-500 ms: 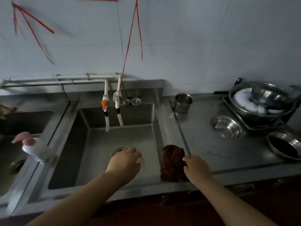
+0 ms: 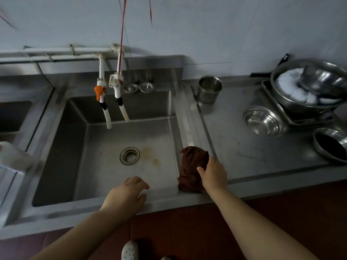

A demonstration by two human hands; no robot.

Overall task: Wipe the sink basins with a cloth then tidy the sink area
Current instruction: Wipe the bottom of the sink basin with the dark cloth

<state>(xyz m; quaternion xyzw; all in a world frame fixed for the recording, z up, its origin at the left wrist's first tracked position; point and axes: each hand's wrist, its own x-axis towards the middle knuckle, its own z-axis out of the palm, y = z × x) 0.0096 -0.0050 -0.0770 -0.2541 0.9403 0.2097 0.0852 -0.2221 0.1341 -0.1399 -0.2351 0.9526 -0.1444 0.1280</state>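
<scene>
Because it lies bunched on the right rim of the sink, where basin edge meets draining board, the dark brown crumpled cloth (image 2: 192, 168) is within easy reach for wiping, which looks not yet begun.

Item: right hand (image 2: 213, 172). Fingers curled over the cloth's right side, thumb against its near face; closing round the fabric, apparently to pick it up. The cloth rests on the rim, not lifted.

Item: left hand (image 2: 127, 194). Over the near edge of the basin, fingers loosely spread and slightly bent; holds nothing. Whether it touches the steel cannot be told.

Item: square stainless-steel sink basin (image 2: 62, 156). Looks dry; round perforated metal drain strainer (image 2: 130, 155) at centre; yellowish stains just right of it, a likely target for the wipe.

Item: two white plastic taps with hoses (image 2: 109, 102), hanging over the rear of the basin, no water running.

Item: small cylindrical steel cup (image 2: 210, 89), shallow steel bowl (image 2: 263, 123) and steel pot holding white plates (image 2: 308, 89), on the right-hand counter, well apart from the cloth; probably for the tidying stage.
</scene>
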